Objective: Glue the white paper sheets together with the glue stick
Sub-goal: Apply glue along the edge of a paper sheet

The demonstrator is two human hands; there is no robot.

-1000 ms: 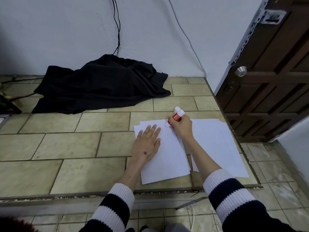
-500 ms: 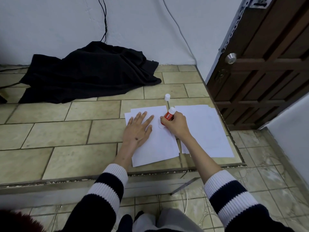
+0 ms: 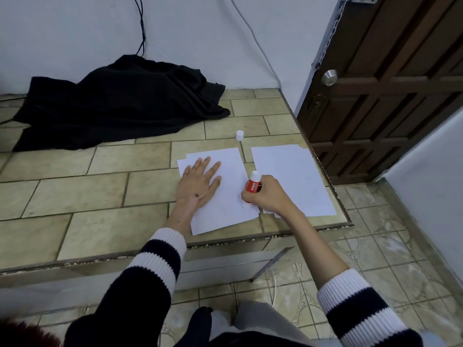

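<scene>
- Nearest the tiled platform's (image 3: 75, 186) front edge, toward its right corner, lies the left stack of white paper sheets (image 3: 230, 196), squared up where both arms reach it.
- The left hand (image 3: 198, 182) lies flat on that stack, fingers straight and spread, most likely pinning it against the drag of the glue.
- The right hand (image 3: 266, 195) has its fingers curled round the red glue stick (image 3: 251, 189), tilted, its lower end down at the stack's right edge; whether glue touches paper I cannot quite tell.
- A second stack of sheets (image 3: 295, 176) waits along the platform's right edge, handy for laying on.
- Farther back stands the white cap (image 3: 239, 135), set clear of the work.
- A black cloth (image 3: 120, 103) is heaped against the back wall.
</scene>
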